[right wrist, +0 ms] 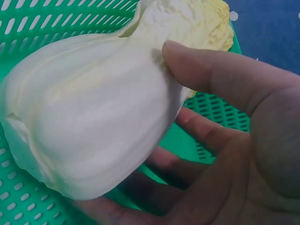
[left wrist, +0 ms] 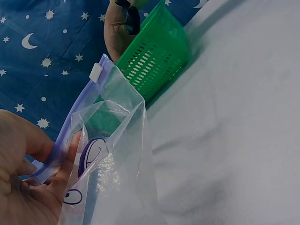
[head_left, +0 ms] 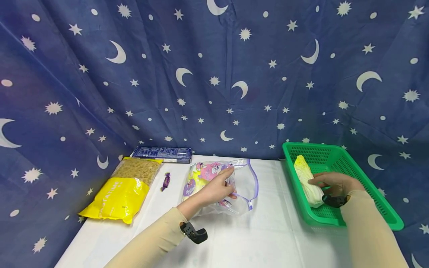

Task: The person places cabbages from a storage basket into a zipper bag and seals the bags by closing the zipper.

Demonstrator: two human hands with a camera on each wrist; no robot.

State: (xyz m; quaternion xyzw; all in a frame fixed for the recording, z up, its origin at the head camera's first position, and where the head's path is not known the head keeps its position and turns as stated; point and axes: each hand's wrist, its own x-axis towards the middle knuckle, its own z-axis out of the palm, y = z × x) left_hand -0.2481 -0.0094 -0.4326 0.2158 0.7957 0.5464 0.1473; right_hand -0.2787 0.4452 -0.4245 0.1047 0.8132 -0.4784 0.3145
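A napa cabbage [head_left: 309,182] with pale leaves and a yellow tip lies along the left side of the green basket [head_left: 368,186]. My right hand [head_left: 336,183] grips it, thumb on top and fingers curled beneath, as the right wrist view shows. On the white table, a clear zip bag [head_left: 246,182] with a purple zip edge and cartoon prints lies with its mouth towards the basket. My left hand [head_left: 216,190] holds the bag by its rim, which runs between thumb and fingers in the left wrist view. Something yellow shows through the bag; its kind is unclear.
At the left lies a yellow pasta packet [head_left: 122,190]. A purple-wrapped candy [head_left: 165,182] is to its right. Behind them a flat dark blue packet [head_left: 162,154] lies against the starry blue curtain [head_left: 214,93]. Basket walls surround the cabbage.
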